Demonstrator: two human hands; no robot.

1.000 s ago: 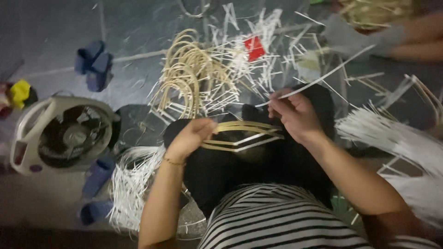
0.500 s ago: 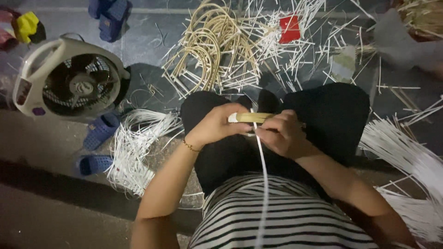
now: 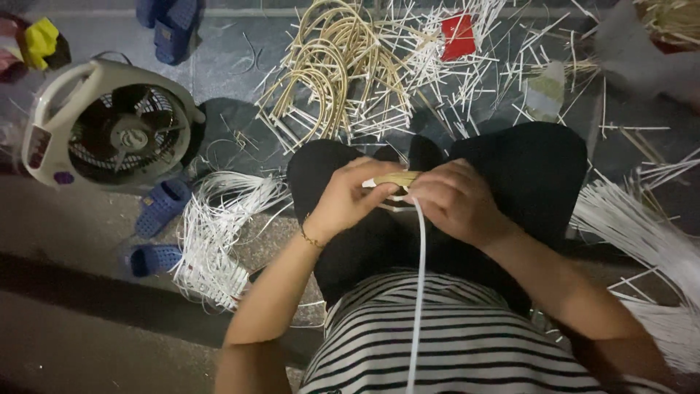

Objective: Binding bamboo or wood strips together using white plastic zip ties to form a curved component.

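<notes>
1. Left hand (image 3: pixel 350 197): fingers curled closed around the left end of a tan cane bundle (image 3: pixel 397 178), held above the lap near frame centre. A thin bracelet sits on the wrist.
2. Right hand (image 3: pixel 456 201): fingers bent closed over the right end of the same bundle, touching it. Both hands meet at the bundle.
3. White strip (image 3: pixel 418 292): runs from the bundle toward 6 o'clock, down across the striped shirt (image 3: pixel 437 343). Its upper end lies at the fingers; which hand pinches it cannot be told.
4. Looped cane pieces (image 3: pixel 335 66): piled on the floor at 12 o'clock, amid scattered white offcuts.
5. White strip bundles: one (image 3: pixel 219 233) at 9 o'clock beside the knee, another (image 3: pixel 642 233) at 3 o'clock.
6. Floor fan (image 3: pixel 109 131): at 10 o'clock, lying face up.
7. Blue slippers (image 3: pixel 157 230): just below the fan, at 9 o'clock.
8. Red card (image 3: pixel 458 35): at 1 o'clock among the offcuts.
</notes>
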